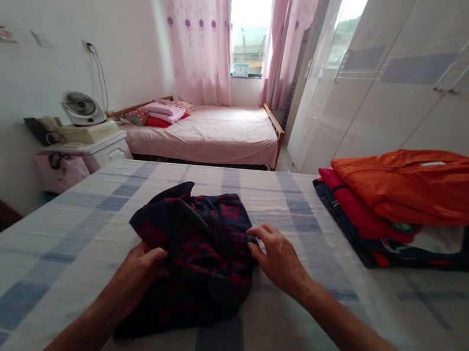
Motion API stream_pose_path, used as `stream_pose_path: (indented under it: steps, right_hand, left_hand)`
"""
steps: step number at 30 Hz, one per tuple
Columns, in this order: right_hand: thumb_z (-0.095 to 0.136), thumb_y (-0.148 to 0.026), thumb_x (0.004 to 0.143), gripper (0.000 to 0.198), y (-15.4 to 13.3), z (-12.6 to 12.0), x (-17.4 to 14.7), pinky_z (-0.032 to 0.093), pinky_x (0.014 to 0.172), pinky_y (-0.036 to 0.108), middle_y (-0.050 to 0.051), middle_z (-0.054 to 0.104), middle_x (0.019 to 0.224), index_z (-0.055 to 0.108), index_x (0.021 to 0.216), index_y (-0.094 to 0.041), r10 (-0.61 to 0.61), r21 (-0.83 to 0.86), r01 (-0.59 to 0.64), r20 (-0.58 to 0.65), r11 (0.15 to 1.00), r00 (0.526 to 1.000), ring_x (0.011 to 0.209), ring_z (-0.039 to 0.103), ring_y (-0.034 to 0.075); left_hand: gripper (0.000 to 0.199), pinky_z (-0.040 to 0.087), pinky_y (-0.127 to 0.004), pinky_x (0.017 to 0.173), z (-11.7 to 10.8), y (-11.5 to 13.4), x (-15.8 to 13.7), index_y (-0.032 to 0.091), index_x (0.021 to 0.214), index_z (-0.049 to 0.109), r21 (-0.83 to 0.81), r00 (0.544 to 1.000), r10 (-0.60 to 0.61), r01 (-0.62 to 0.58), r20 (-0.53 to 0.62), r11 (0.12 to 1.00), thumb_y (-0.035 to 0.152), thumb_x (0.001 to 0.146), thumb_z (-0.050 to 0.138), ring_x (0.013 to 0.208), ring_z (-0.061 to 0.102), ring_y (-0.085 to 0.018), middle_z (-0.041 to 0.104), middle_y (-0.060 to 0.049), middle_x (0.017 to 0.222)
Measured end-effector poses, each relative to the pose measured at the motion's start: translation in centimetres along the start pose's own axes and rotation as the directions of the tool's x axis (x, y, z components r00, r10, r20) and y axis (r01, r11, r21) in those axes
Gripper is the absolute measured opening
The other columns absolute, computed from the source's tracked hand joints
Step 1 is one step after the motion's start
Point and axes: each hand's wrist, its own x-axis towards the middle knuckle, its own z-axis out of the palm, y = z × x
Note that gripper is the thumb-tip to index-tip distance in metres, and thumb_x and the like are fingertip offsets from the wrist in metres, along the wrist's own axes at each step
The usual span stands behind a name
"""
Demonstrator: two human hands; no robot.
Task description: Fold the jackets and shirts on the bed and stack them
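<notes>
A dark navy and red plaid shirt (pixel 208 249) lies bunched and partly folded on the bed in front of me, its collar end toward the upper left. My left hand (pixel 142 271) pinches the shirt's left edge just below the collar, thumb on top and the other fingers partly hidden by the cloth. At the shirt's right edge is my right hand (pixel 275 257), its fingers apart and curved, with the fingertips touching or very near the fabric.
On the right of the bed (pixel 88 217) rests a stack of folded clothes, topped by an orange garment (pixel 413 181) over a red one (pixel 346 209). Beyond stands a second bed (pixel 232 133). A fan (pixel 81 108) sits on a left-hand cabinet; white wardrobes (pixel 392 94) line the right.
</notes>
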Motion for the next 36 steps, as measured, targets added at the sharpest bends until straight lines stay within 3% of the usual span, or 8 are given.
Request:
stream_pose_path:
  steps: [5, 10, 13, 17, 22, 25, 29, 36]
  right_hand:
    - [0.050, -0.034, 0.085, 0.029, -3.4, 1.1, 0.9, 0.040, 0.087, 0.030, 0.007, 0.061, 0.101, 0.062, 0.106, -0.018, 0.000, -0.034, 0.003, 0.079, 0.999, 0.997, 0.098, 0.055, 0.019]
    - [0.046, -0.039, 0.085, 0.033, -7.0, 2.8, 2.1, 0.043, 0.082, 0.029, 0.008, 0.065, 0.095, 0.062, 0.103, -0.016, 0.119, 0.106, -0.155, 0.286, 0.982, 0.951, 0.091, 0.059, 0.020]
    - [0.045, -0.030, 0.083, 0.041, -9.1, 4.1, 1.7, 0.039, 0.092, 0.031, 0.011, 0.060, 0.112, 0.054, 0.120, -0.013, -0.003, 0.158, -0.031, 0.212, 0.987, 0.977, 0.106, 0.053, 0.021]
    - [0.048, -0.022, 0.078, 0.046, -10.8, 5.1, -0.3, 0.035, 0.099, 0.038, 0.013, 0.057, 0.114, 0.051, 0.123, -0.010, -0.163, 0.047, 0.157, 0.158, 0.986, 0.974, 0.107, 0.049, 0.024]
    - [0.052, -0.022, 0.080, 0.041, -10.2, 3.4, -2.0, 0.035, 0.098, 0.034, 0.005, 0.057, 0.121, 0.054, 0.121, -0.018, -0.280, 0.154, 0.253, 0.196, 0.955, 0.940, 0.111, 0.049, 0.020]
    - [0.047, -0.027, 0.087, 0.028, -8.3, 1.4, -1.2, 0.039, 0.091, 0.026, 0.001, 0.064, 0.109, 0.062, 0.109, -0.022, -0.182, 0.247, 0.139, 0.158, 0.959, 0.971, 0.101, 0.056, 0.014]
    - [0.046, -0.026, 0.086, 0.025, -4.9, 0.1, 1.9, 0.042, 0.080, 0.025, 0.002, 0.068, 0.095, 0.067, 0.098, -0.021, 0.069, 0.141, -0.077, 0.065, 0.987, 0.996, 0.088, 0.061, 0.015]
    - [0.049, -0.053, 0.082, 0.039, -4.1, 3.1, 6.4, 0.042, 0.079, 0.031, 0.009, 0.067, 0.095, 0.065, 0.094, -0.019, 0.191, -0.130, -0.184, 0.045, 0.974, 0.980, 0.091, 0.061, 0.022]
  left_hand:
    - [0.017, 0.054, -0.024, 0.054, 0.1, -0.2, -0.1, 0.014, 0.084, 0.058, 0.023, 0.999, -0.035, 0.035, -0.011, 0.999, 0.012, 0.067, 0.062, 0.057, 0.063, -0.014, 0.064, 0.000, 0.066]
    - [0.044, 0.057, -0.032, 0.061, 0.8, 1.0, 0.0, 0.020, 0.117, 0.054, 0.011, 0.978, -0.104, 0.103, 0.181, 0.995, 0.035, 0.077, 0.063, 0.077, 0.067, -0.021, 0.069, -0.006, 0.096]
    - [0.053, 0.056, -0.030, 0.059, 0.6, 1.4, 0.2, 0.021, 0.121, 0.053, 0.113, 0.984, -0.092, 0.075, 0.150, 0.991, 0.043, 0.074, 0.066, 0.080, 0.067, -0.022, 0.069, -0.007, 0.099]
    - [0.050, 0.054, -0.026, 0.061, 0.4, 1.0, 0.7, 0.015, 0.110, 0.060, 0.204, 0.993, -0.067, 0.047, 0.094, 0.978, 0.041, 0.069, 0.071, 0.080, 0.067, -0.021, 0.070, -0.007, 0.094]
    - [0.048, 0.051, -0.031, 0.081, 0.5, -0.4, 0.6, 0.012, 0.107, 0.061, 0.144, 0.992, 0.108, -0.098, -0.067, 0.985, 0.030, 0.064, 0.075, 0.089, 0.065, -0.022, 0.070, -0.006, 0.095]
    - [0.052, 0.049, -0.035, 0.089, 0.3, -1.2, 0.0, 0.016, 0.117, 0.057, 0.068, 0.980, 0.140, -0.132, -0.142, 0.989, 0.032, 0.069, 0.071, 0.099, 0.063, -0.022, 0.069, -0.005, 0.103]
    - [0.051, 0.047, -0.036, 0.095, 0.1, -1.5, -1.3, 0.021, 0.120, 0.055, 0.067, 0.951, 0.209, -0.199, -0.228, 0.978, 0.033, 0.073, 0.068, 0.105, 0.061, -0.022, 0.068, -0.003, 0.107]
    - [0.049, 0.041, -0.039, 0.102, 0.3, -2.5, -2.8, 0.019, 0.117, 0.057, 0.222, 0.892, 0.305, -0.241, -0.333, 0.945, 0.039, 0.074, 0.067, 0.111, 0.058, -0.024, 0.066, -0.005, 0.113]
